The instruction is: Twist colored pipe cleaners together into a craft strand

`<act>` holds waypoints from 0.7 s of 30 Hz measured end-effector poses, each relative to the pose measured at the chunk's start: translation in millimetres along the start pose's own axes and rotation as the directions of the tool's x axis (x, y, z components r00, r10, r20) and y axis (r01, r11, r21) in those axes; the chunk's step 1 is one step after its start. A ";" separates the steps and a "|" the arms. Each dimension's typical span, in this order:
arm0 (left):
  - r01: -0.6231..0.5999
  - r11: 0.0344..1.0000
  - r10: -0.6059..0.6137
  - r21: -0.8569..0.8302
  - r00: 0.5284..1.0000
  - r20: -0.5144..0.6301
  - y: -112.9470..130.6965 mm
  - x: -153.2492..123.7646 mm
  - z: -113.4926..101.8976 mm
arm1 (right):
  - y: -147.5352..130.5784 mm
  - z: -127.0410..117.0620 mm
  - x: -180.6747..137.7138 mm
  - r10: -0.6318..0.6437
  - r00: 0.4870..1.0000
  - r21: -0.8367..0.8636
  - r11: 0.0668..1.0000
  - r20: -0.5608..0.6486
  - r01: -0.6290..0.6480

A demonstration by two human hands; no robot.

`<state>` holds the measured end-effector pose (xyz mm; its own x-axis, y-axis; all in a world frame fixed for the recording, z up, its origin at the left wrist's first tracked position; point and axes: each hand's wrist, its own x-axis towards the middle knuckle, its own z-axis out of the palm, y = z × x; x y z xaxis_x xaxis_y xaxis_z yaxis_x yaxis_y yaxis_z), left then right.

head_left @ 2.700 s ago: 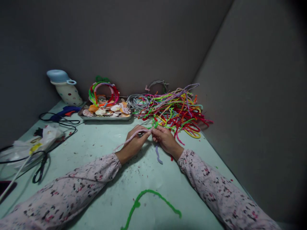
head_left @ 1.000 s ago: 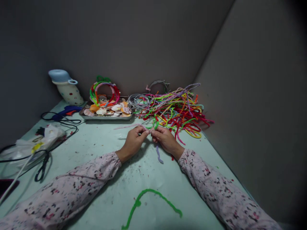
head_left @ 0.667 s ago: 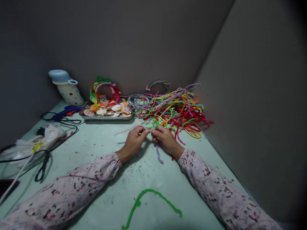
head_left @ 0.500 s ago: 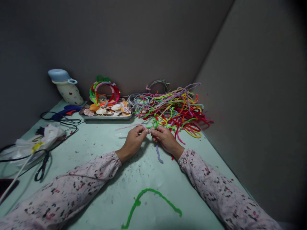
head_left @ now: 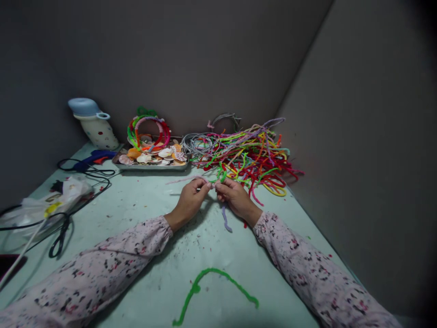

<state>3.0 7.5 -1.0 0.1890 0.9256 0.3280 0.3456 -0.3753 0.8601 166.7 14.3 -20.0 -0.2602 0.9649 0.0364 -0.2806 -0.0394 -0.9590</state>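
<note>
Over the middle of the table, my left hand (head_left: 191, 198) pinches a pale pink pipe cleaner (head_left: 182, 180), whose free end sticks out to the left. My right hand (head_left: 236, 198) is close beside it, finger and thumb closed on the same pink strand between the two hands. Green curled pipe cleaner (head_left: 221, 173) shows just above my right fingers; whether it is joined to the pink one I cannot tell. A purple pipe cleaner (head_left: 226, 219) hangs or lies below my right hand. Nearer me, a bent green pipe cleaner (head_left: 214, 270) lies on the table.
Behind my hands is a heap of coloured pipe cleaners (head_left: 252, 150) beside coiled grey wire (head_left: 200, 145). A metal tray (head_left: 155, 167) of shells bears colourful wrapped hoops (head_left: 167, 132). To the left are a bottle (head_left: 99, 132), a blue tool (head_left: 90, 159), black cables (head_left: 105, 184) and a plastic bag (head_left: 73, 191).
Almost nothing differs. Both hands keep their pinch, with only a very slight shift of the fingers and the pink strand.
</note>
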 end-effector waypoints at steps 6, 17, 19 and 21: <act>-0.066 0.995 0.071 0.069 0.995 -0.071 -2.7 0.3 0.8 | -1.8 -0.7 0.7 0.021 0.999 0.072 0.997 -0.042 -0.018; -0.158 0.985 0.164 0.069 0.981 -0.104 -3.9 -2.0 2.2 | -1.6 -1.3 1.4 0.033 0.999 0.084 0.996 -0.039 -0.029; -0.179 0.981 0.186 0.071 0.976 -0.111 -4.4 -2.0 2.0 | -1.4 -1.4 1.7 0.028 0.999 0.085 0.996 -0.041 -0.025; -0.200 0.976 0.208 0.084 0.973 -0.104 -4.6 -1.9 1.6 | -1.0 -1.4 2.0 0.025 0.999 0.086 0.996 -0.043 -0.022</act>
<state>2.5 7.3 -6.3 0.1599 0.8274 0.5384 0.3765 -0.5553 0.7416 167.7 16.7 -19.3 -0.2276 0.9737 0.0002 -0.3531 -0.0823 -0.9319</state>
